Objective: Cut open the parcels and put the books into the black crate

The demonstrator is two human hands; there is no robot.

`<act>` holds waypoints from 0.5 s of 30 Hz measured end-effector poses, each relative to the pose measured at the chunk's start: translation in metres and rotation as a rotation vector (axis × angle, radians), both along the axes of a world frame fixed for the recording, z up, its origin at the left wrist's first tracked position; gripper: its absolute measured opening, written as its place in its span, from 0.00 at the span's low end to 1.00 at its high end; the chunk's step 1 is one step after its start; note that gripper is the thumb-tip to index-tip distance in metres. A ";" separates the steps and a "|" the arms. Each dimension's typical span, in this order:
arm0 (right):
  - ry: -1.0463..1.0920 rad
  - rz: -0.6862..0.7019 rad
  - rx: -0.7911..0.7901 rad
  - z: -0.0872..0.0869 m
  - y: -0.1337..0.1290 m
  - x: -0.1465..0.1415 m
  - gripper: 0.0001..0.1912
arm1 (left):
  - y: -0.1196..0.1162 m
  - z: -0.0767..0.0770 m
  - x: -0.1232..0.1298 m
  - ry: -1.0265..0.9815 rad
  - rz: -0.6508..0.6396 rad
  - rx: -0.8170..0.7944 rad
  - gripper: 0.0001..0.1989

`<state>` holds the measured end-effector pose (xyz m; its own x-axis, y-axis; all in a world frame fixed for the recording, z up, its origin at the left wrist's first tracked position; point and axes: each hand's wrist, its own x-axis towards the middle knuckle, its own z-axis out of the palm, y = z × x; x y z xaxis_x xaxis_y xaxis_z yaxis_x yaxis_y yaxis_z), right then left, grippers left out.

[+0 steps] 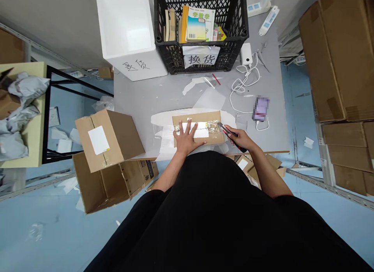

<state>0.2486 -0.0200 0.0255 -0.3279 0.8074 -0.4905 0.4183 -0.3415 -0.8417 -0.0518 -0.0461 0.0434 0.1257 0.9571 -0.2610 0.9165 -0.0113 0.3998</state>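
The person works at the near edge of a grey counter, and a small cardboard parcel lies there near the middle of that edge, on a sheet of white plastic. The left hand is open with the fingers spread, and it lies flat on the parcel and presses it down, over a white label. The right hand is closed around a red and black box cutter, and the tip of the blade is at the shiny packing tape near the right end of the parcel. It is hard to tell if the blade has already entered the tape. The step in hand seems to be the opening of this parcel along its tape, so this moment calls for a steady left hand and a shallow, controlled line of the blade. Toward the far edge of the counter stand a white foam box and a black plastic crate with books. Near the right edge lie a white power bank and a phone with its face blurred, and a white cable runs near them.
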 end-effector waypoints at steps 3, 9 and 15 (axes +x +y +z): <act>0.001 0.026 -0.026 0.006 -0.005 0.003 0.32 | 0.000 -0.002 0.000 -0.020 0.009 0.001 0.51; 0.010 0.086 -0.065 0.015 -0.014 0.014 0.32 | 0.000 -0.003 0.000 0.003 0.002 0.004 0.51; 0.004 0.132 -0.101 0.012 -0.017 0.026 0.31 | 0.000 0.000 0.001 0.065 -0.001 -0.014 0.52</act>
